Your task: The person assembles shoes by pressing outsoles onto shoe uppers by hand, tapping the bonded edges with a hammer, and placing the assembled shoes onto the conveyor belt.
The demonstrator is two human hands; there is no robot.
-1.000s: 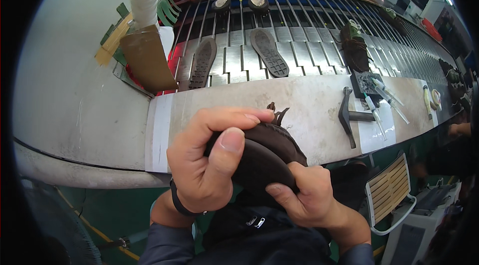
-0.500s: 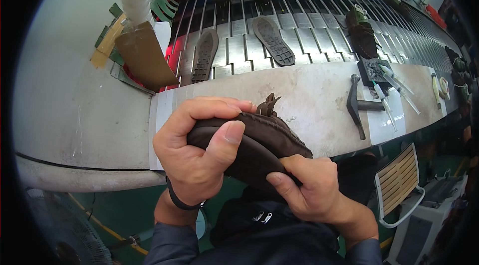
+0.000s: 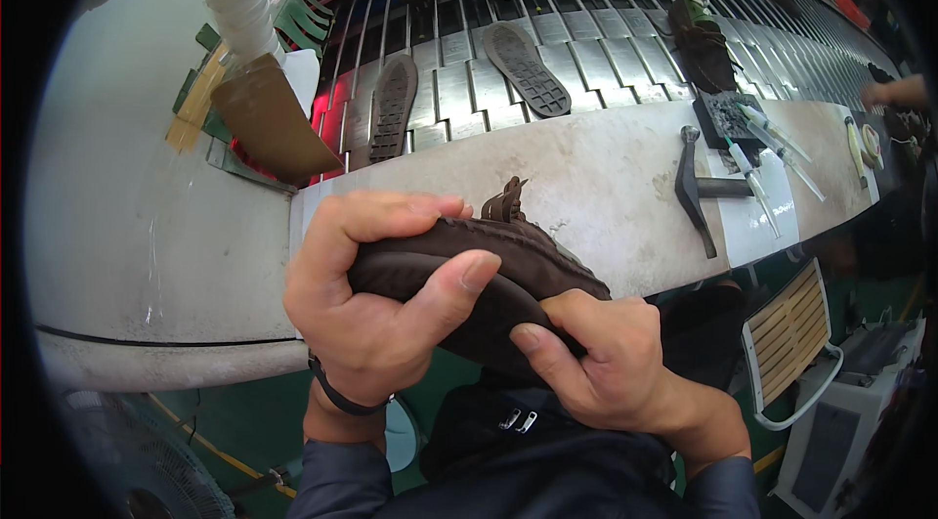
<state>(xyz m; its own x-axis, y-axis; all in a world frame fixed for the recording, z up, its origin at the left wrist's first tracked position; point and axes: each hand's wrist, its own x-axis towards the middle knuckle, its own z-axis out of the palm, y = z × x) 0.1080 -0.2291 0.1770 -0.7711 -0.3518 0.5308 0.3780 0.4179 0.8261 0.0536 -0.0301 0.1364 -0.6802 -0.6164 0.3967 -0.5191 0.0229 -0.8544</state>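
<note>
Between my hands is a dark brown shoe (image 3: 469, 247), tilted with its sole side toward me and its laces (image 3: 505, 200) sticking out on the far side. My left hand (image 3: 376, 309) wraps round the left end, fingers over the upper and thumb lying along the sole. Lower right, my right hand (image 3: 611, 353) pinches the sole's near edge between thumb and bent forefinger. Both hands are closed on the shoe, above the near edge of the pale worktable (image 3: 625, 187). Much of the shoe's underside and its right end are covered by my right hand.
A hammer (image 3: 696, 189), syringes (image 3: 767, 157) and a black block (image 3: 728, 118) lie to the right. Beyond, a slatted metal conveyor (image 3: 459, 89) carries loose soles (image 3: 528, 69) and a brown shoe (image 3: 703, 50). Cardboard (image 3: 269, 118) stands left; a slatted chair (image 3: 789, 333) is right. Another person's hand (image 3: 894, 92) shows far right.
My left thumb has slid a little to the right and lifted along the sole. The shoe has shifted slightly left in view. Another person's hand has come in at the far right.
</note>
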